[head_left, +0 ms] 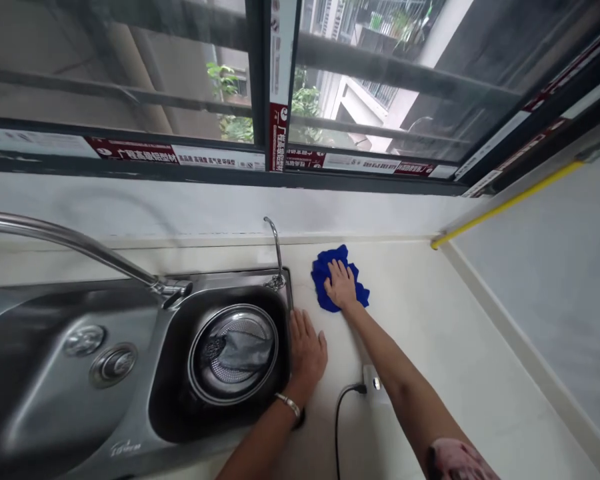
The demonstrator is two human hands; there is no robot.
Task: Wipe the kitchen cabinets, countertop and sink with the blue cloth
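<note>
Under my right hand (341, 285) a crumpled blue cloth (326, 267) is pressed against the white countertop (430, 320). The fingers of that hand are spread flat over the cloth, not wrapped round it. My left hand (307, 350), with a bracelet at the wrist, rests open on the counter along the right rim of the steel sink (145, 407). Inside the right basin sits a round metal colander (233, 317) with a grey cloth (247, 350) in it.
A large faucet (80, 241) arches over the left basin, and a thin tap (278, 250) stands at the sink's back right corner. A socket box (375, 383) with a black cable (341, 407) lies near my right forearm. A yellow pipe (510, 203) runs along the right wall beside the window.
</note>
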